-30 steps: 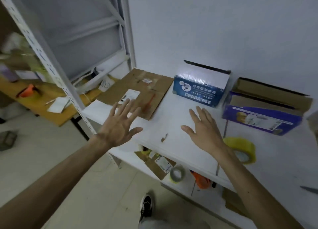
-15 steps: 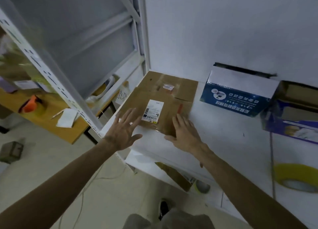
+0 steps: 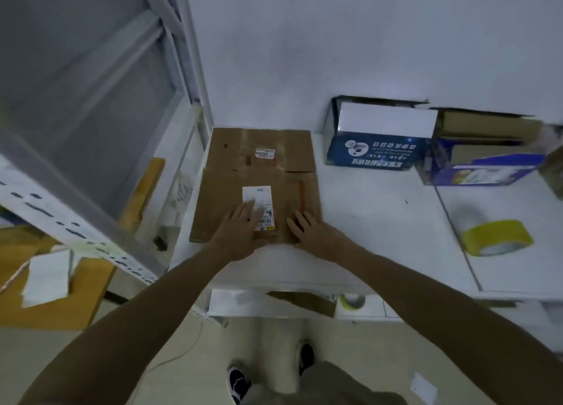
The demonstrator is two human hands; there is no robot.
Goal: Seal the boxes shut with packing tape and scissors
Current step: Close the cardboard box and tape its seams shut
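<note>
Two flat hands down, fingers straight, my left hand [image 3: 240, 226] and right hand [image 3: 313, 231] pressing the near edge of the flattened cardboard box [image 3: 231, 161] at the left end of the white table [image 3: 380, 222], steadying it, I'd say, to lift and open, yellow tape roll [image 3: 496, 237] waiting off right

You're in a stockroom or packing area: metal shelving [image 3: 100, 240], flattened cardboard box [image 3: 259, 176], packing tape roll [image 3: 495, 237] on a white worktable [image 3: 380, 237].

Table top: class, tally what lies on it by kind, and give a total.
Flat brown cardboard box: 1
Printed boxes: 2, blue box, purple box
Yellow tape roll: 1
Total: 4 (the cut-off thing at the right edge left out)
</note>
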